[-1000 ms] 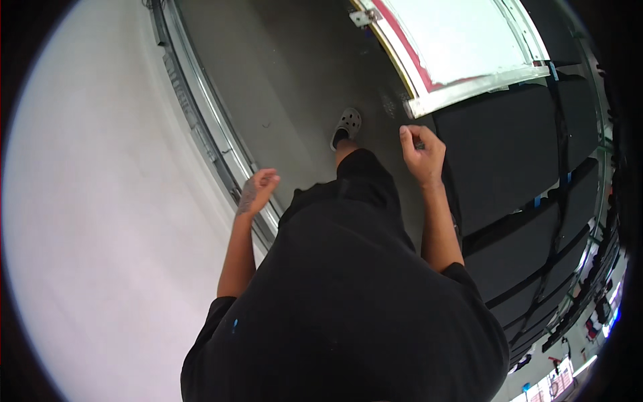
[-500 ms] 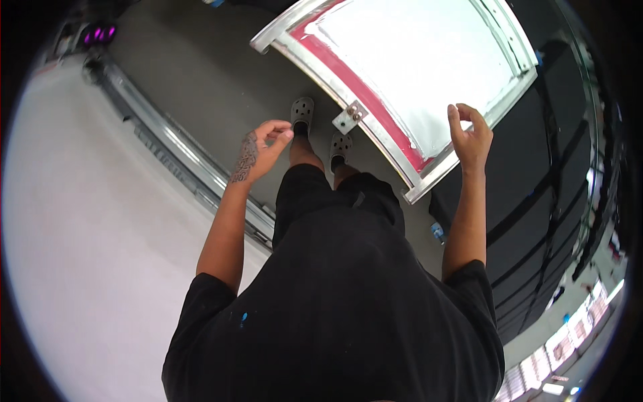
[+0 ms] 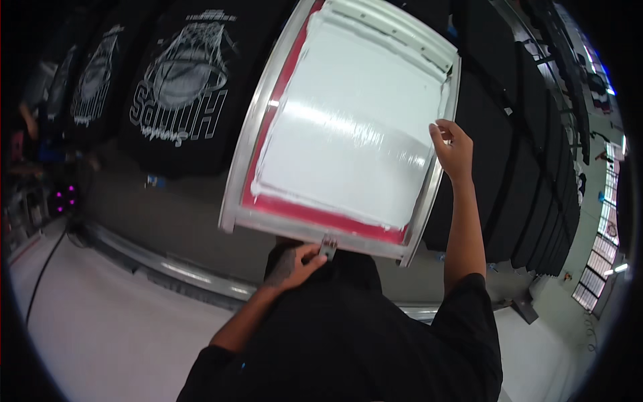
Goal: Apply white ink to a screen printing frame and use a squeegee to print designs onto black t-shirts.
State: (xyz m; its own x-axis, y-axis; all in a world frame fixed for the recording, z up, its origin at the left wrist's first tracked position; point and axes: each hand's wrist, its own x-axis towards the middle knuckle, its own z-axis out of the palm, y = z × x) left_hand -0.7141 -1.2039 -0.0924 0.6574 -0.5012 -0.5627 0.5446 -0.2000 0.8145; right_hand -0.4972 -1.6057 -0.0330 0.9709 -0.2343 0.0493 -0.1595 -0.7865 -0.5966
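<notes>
Holding a big screen-printing frame (image 3: 348,127) up in front of the body, both hands are on its metal edge. It's an aluminium-framed screen, tilted a bit, its mesh smeared all over with white ink and a red border showing along the left and bottom sides. Right hand (image 3: 454,149) is way up, arm stretched nearly straight and reaching high, fingers curled around the right rail about midway along it, so that's a proper grip. Left hand (image 3: 299,262) sits much lower, elbow bent and forearm coming up from the bottom of the view, fingers pinched on a small metal bracket (image 3: 328,246) at the frame's bottom rail. Behind the screen there's a row of black t-shirts (image 3: 177,87) laid out flat with a white ball-and-net graphic on them, and more dark shirts run off to the right. Off to the left, small pink lights (image 3: 65,198) glow in the dark.
</notes>
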